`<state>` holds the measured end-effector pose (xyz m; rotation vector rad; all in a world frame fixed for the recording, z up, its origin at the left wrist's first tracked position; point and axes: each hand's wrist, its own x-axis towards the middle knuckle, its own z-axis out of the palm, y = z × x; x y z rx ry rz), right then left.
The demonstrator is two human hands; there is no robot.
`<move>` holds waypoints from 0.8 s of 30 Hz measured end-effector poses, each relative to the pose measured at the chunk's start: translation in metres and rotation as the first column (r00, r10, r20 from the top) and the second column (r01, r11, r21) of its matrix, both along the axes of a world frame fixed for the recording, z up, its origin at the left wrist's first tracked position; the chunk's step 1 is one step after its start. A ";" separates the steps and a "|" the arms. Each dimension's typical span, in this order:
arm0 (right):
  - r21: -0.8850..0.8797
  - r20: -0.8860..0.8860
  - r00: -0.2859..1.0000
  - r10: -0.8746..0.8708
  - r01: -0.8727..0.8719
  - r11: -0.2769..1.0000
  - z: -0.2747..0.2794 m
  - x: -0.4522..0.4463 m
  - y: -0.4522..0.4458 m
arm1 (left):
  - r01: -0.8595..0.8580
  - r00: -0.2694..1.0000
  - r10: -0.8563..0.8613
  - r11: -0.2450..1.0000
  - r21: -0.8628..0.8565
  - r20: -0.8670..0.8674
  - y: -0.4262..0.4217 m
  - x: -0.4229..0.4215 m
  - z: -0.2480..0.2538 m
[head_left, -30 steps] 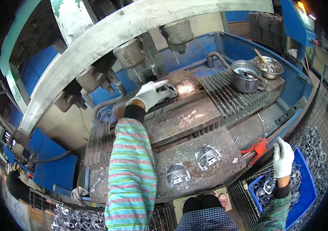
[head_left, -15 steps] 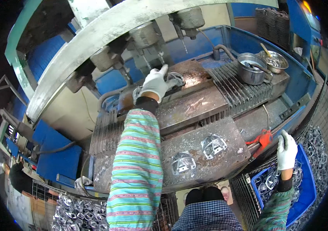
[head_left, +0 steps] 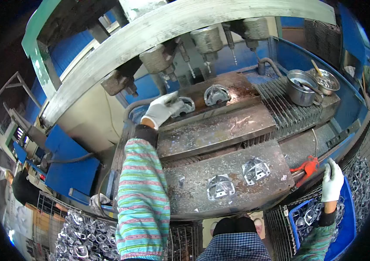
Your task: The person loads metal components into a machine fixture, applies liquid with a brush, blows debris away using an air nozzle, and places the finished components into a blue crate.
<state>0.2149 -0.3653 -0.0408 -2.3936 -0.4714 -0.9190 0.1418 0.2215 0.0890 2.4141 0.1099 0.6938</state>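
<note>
My left hand (head_left: 162, 109), in a white glove, reaches to the raised metal block under the drills. Its fingers are stretched out at the left edge of an arched metal casting (head_left: 186, 107), touching or just over it. A second arched casting (head_left: 216, 95) sits to the right on the same block. My right hand (head_left: 333, 181), also gloved, hangs over the blue bin (head_left: 349, 213) with fingers extended and nothing visible in it. Two more castings, one on the left (head_left: 220, 187) and one on the right (head_left: 256, 171), lie on the front plate (head_left: 189, 195).
Overhead are several drill heads (head_left: 206, 40) with bits pointing down. A metal pot (head_left: 301, 89) and a bowl (head_left: 326, 81) stand at the right. Beside the front plate lies a red-handled tool (head_left: 309, 168). Heaps of castings (head_left: 85, 237) fill wire baskets on both sides.
My left hand has moved from the right casting on the block to the left one, uncovering the right one. My view has shifted. The right hand still hovers over the bin.
</note>
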 end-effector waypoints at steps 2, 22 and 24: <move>0.009 -0.028 1.000 -0.010 0.010 1.000 0.002 -0.001 0.001 | -0.065 0.987 0.063 0.998 -0.009 -0.150 -0.016 0.001 0.020; -0.084 -0.094 0.994 -0.061 0.053 0.995 0.000 0.005 0.001 | -0.380 0.921 0.382 0.848 0.370 0.071 -0.079 -0.067 0.029; -0.098 -0.096 0.993 -0.068 0.059 0.993 0.003 0.005 0.001 | -0.387 0.921 0.366 0.896 0.215 0.133 -0.117 -0.092 0.029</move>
